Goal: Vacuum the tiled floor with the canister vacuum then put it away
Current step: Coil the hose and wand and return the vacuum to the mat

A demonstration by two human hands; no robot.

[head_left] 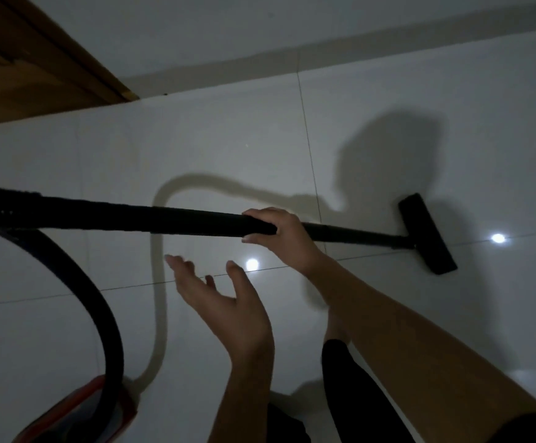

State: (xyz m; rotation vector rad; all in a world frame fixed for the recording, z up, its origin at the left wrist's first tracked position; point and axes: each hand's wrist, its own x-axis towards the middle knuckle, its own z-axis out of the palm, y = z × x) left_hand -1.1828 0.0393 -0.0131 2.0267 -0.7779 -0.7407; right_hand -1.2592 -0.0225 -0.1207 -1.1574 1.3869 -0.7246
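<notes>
Right hand [279, 238] grips the black wand [196, 223]; left hand [225, 302] hangs open, palm up, just below it; the floor head [428, 233] rests on pale tiled floor [228, 148] (red canister [78, 414] lower left).

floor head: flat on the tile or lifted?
Flat, as far as visible: the floor head lies on the tiled floor with no gap showing. Right hand holds the wand; left hand is open.

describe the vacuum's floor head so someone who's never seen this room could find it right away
Follow the long black wand rightward across the pale tiled floor, past the right hand gripping it. The floor head is the flat black bar across its far end, beside a bright light reflection.
</notes>
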